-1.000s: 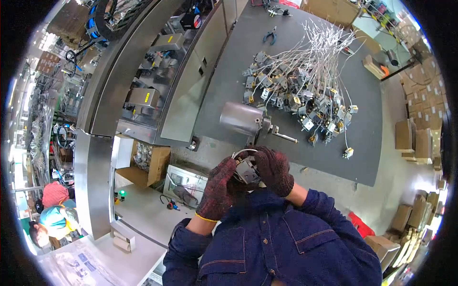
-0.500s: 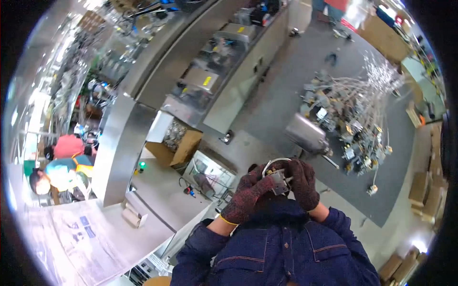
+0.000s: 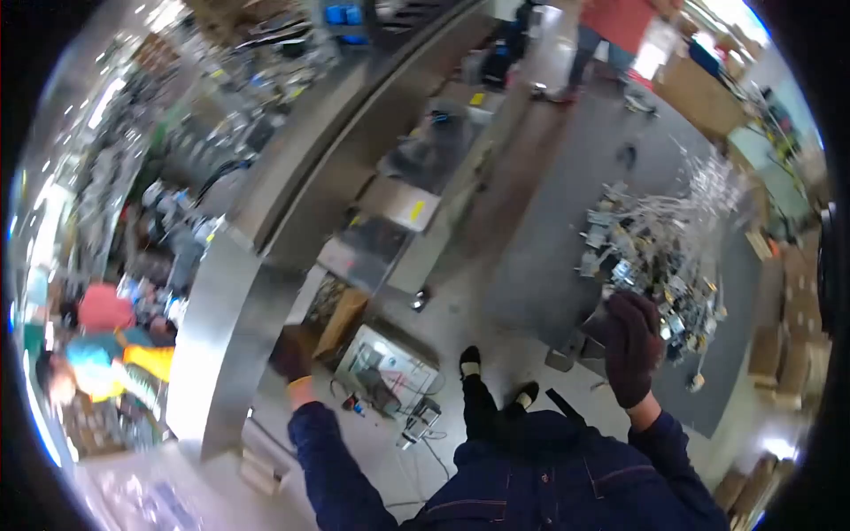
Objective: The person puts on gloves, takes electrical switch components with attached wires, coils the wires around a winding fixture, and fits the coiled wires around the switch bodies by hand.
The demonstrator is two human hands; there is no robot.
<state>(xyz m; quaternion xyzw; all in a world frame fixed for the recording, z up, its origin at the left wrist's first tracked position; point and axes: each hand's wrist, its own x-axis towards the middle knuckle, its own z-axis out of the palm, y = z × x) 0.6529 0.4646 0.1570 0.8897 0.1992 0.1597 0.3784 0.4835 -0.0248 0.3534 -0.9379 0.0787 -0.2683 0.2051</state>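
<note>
My left hand (image 3: 291, 354), in a dark red knitted glove, reaches out to the left beside a cardboard box (image 3: 341, 326) of small metal parts. Motion smears its fingers, so I cannot tell whether it holds anything. My right hand (image 3: 634, 347), gloved alike, is raised at the near side of the grey table (image 3: 540, 274). Its fingers look curled and pressed together. A grey, metal-looking thing (image 3: 595, 327) shows just left of that hand; most of it is hidden. Behind the hand lies a pile of metal parts with pale wires (image 3: 655, 230).
A metal-clad bench edge (image 3: 257, 292) runs along the left. A white open-topped case (image 3: 381, 358) with cables stands on the floor near my feet. Another person (image 3: 611, 35) stands at the far end, and one more (image 3: 106, 345) is at left. Cardboard boxes (image 3: 779, 354) line the right side.
My hands were together at my chest around a small metal part with a pale wire loop. They have parted, left hand toward the box, right toward the pile. That part no longer shows.
</note>
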